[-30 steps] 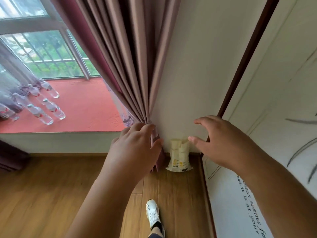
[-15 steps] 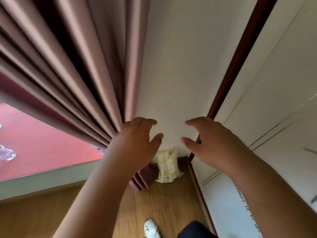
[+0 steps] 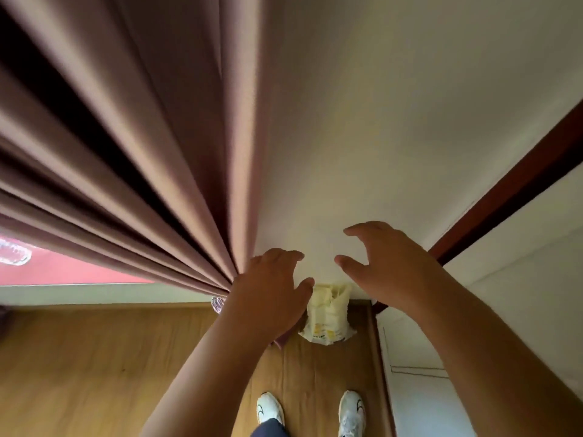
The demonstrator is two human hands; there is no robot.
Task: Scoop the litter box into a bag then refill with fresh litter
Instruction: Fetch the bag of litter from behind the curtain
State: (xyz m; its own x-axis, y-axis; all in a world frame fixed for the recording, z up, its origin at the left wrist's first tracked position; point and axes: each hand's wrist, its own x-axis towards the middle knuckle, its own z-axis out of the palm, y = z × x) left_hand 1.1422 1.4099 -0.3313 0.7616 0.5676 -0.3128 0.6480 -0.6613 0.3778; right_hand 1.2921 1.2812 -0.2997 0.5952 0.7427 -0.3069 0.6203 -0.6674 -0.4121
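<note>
A pale yellow-white bag (image 3: 328,313) with yellow print stands on the wood floor against the white wall, in the corner between the curtain and a cabinet. My left hand (image 3: 270,291) hovers above and left of it, fingers loosely bent, holding nothing, and partly covers the bag's left edge. My right hand (image 3: 383,266) is spread above and right of the bag, thumb and fingers apart, empty. No litter box or scoop is in view.
Mauve curtain folds (image 3: 132,171) hang at left, reaching the floor beside the bag. A white cabinet (image 3: 517,310) with a dark brown frame (image 3: 517,184) stands at right. A red window ledge (image 3: 63,272) shows at left. My two white shoes (image 3: 269,408) stand on the wood floor (image 3: 94,357).
I have stepped closer to the corner; the bag looks larger and both shoes show. Both hands stay raised and empty above the bag.
</note>
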